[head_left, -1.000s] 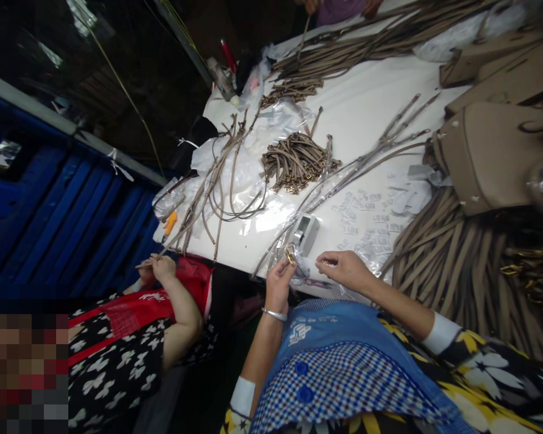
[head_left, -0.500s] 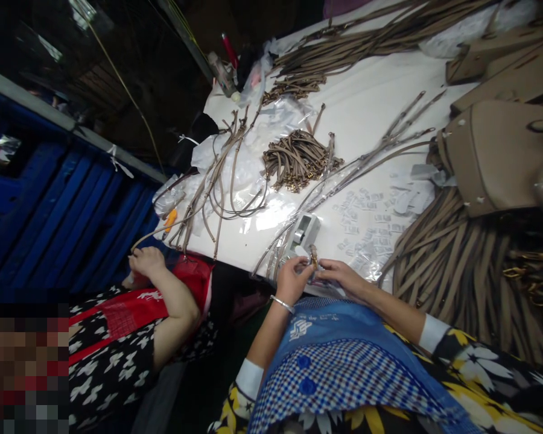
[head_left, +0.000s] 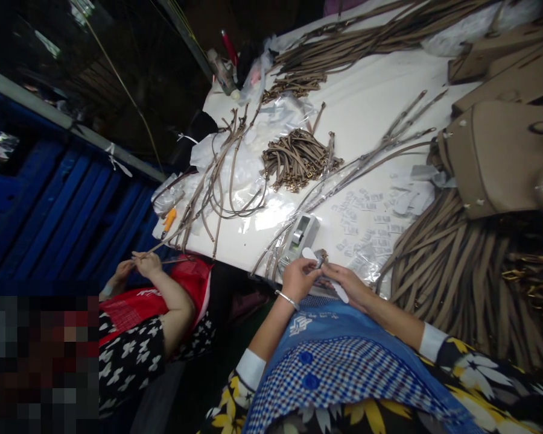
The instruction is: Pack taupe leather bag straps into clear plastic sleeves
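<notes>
In front of my apron, my left hand [head_left: 299,279] is closed in a pinch on a strap end [head_left: 322,257] with small metal hardware. My right hand [head_left: 347,283] grips the same piece from the other side, thumb and fingers meeting beside it. A narrow white strip [head_left: 338,290] runs slantwise at my fingertips, partly covered by them; its material is unclear. Just beyond my left hand stands a grey tape dispenser [head_left: 302,236] at the table's near edge. Clear plastic wrap lies around its base.
On the white table [head_left: 380,90] lie a pile of short straps [head_left: 296,160], long straps [head_left: 362,161], white labels [head_left: 366,220] and tan bags [head_left: 498,157]. A bundle of tan straps [head_left: 447,271] hangs at right. To the left, a co-worker's hands [head_left: 147,265] hold a strap.
The white strip now shows on both sides of my fingers, and the metal-ended piece has shifted slightly right. The co-worker's hands have moved lower, drawing a strap along.
</notes>
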Available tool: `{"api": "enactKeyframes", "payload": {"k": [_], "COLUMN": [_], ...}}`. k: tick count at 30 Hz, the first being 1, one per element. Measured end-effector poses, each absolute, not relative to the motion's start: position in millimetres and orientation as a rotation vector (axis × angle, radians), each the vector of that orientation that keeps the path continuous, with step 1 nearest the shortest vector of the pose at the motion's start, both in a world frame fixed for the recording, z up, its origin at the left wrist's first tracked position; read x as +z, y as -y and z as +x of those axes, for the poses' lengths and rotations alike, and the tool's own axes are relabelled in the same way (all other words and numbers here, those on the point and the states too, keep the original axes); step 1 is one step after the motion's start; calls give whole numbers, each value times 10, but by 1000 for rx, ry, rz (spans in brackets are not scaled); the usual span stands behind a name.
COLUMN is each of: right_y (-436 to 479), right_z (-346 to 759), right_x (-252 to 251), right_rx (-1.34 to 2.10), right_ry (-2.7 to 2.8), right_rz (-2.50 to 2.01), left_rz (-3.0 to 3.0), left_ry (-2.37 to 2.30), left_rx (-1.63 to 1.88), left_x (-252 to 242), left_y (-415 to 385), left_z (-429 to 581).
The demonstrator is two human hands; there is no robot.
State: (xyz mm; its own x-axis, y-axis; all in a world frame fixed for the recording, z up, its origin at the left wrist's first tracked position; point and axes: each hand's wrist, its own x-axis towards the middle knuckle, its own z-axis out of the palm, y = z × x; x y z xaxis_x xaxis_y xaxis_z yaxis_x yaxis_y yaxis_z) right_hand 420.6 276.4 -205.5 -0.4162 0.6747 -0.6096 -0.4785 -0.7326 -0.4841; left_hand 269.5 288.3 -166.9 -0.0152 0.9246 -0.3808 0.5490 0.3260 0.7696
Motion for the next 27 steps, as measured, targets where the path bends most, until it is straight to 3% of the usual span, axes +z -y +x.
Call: {"api": "enactKeyframes", "payload": {"k": [13,27], "right_y": [-2706,-2695], "right_z": [4211,4233], "right_x": [-2305,-2836], "right_rx": [2018,1833], "right_ry": [193,334], "right_rz": [-1110,-1103], "left_rz": [1019,1460], "left_ry": [-1699,-1541], "left_rx": [722,702], "left_x": [-1949,-2780], "left_y": [-2889,-2907], "left_z": [2893,2931]}}
